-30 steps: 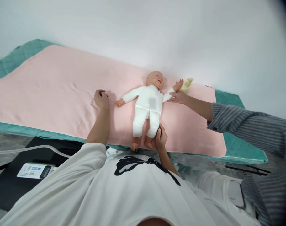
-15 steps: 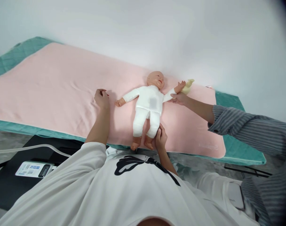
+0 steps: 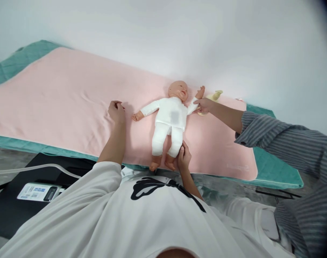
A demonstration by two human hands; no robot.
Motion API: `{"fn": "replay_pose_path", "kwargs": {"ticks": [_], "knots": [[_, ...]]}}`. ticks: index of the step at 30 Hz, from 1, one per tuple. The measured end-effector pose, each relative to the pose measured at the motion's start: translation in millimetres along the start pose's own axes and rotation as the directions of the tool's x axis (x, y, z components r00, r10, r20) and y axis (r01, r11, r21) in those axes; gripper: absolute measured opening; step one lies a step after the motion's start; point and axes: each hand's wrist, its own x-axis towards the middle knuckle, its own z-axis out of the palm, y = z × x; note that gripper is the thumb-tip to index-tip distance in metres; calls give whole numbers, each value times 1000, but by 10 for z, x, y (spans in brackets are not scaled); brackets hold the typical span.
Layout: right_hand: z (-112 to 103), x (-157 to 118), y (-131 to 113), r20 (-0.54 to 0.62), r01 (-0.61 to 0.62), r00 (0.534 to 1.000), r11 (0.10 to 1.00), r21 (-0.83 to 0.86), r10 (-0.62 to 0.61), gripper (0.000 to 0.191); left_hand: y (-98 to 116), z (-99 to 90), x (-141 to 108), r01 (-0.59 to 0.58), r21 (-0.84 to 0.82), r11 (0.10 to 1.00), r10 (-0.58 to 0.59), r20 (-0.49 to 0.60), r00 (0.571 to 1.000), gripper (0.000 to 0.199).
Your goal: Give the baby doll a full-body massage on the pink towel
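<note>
A baby doll in a white top and trousers lies on its back on a pink mat, its feet toward me. My left hand rests on the mat left of the doll's hand, apart from it, with fingers loosely curled and nothing seen in them. Beside the doll's lower leg on the right lies my right hand, its fingers loosely extended along the leg and appearing to touch it; part of the palm is hidden. Another person's hand grips the doll's raised forearm on the right.
A pale yellow pump bottle lies partly hidden behind the other person's hand. Green quilted padding shows beneath the mat. At lower left, a white device with a dark display and a pale hose lie over a black surface.
The other person's hand has bent the doll's arm upward and in toward its head, and more of the yellow bottle shows. My hands have not moved.
</note>
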Motion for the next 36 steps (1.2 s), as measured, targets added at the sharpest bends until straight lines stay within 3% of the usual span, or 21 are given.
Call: {"fn": "replay_pose_path", "kwargs": {"ticks": [9,18,24,36], "knots": [[-1,-5,42,28,-47,999,999,23,47,51,-69,12,44,5,19,1000,-5,17,1000,18],[-21,3,6,94,-38,994,993,-115,49,50,-21,2,16,14,27,1000,-14,5,1000,19],[-32,-2,-24,74,-77,994,997,-14,78,49,-29,11,24,14,31,999,-14,13,1000,17],[-8,5,35,63,-88,994,996,10,87,47,-61,23,48,8,11,1000,-8,9,1000,17]]}}
